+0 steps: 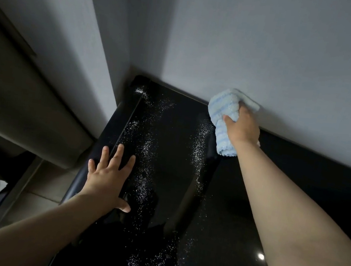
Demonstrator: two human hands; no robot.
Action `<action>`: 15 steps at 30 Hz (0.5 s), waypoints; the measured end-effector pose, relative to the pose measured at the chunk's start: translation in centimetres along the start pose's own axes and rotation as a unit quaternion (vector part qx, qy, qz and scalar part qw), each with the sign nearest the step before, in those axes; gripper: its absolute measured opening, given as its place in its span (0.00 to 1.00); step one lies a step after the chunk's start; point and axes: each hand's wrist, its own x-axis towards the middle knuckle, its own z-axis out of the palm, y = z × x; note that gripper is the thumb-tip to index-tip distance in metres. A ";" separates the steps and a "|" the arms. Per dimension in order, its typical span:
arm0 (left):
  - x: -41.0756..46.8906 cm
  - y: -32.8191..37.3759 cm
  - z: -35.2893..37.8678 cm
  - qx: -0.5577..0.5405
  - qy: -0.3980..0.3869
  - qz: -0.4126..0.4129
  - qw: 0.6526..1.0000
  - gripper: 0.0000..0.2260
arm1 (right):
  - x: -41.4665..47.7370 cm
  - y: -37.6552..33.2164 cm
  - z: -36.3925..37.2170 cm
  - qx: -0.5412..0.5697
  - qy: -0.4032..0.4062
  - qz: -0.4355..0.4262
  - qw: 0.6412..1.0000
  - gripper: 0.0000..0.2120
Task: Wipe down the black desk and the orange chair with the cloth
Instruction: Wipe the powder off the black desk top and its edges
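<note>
Support comes from the left hand [107, 177], flat and empty on the left edge of the glossy black desk [235, 231], white specks [147, 151] streak its middle, and the right hand [242, 126] clenches the bunched pale-blue terry cloth [222, 112] at the back edge, where a fast leftward sweep could fling specks off.

Both bare arms reach forward from the bottom edge; the left arm [32, 232] comes from the lower left corner, the right arm [284, 204] from the lower right, almost straight; the left hand [108, 177] lies flat, palm down, its fingers spread and straight, the thumb pointing to the right; the right hand [242, 125] is farther ahead, its back turned up, fingers curled round the cloth [224, 108].
</note>
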 end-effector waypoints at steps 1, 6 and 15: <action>0.1 0.2 -0.1 0.003 -0.003 -0.004 1.000 0.59 | 0.1 0.0 0.3 -0.001 -0.009 0.001 1.000 0.26; 0.2 0.4 -0.2 0.008 -0.009 -0.016 1.000 0.60 | 0.0 0.4 1.1 -0.013 -0.037 0.013 0.999 0.25; 0.3 0.4 -0.4 -0.004 -0.009 -0.008 1.000 0.60 | -3.8 1.1 1.4 0.000 -0.026 -0.020 0.999 0.18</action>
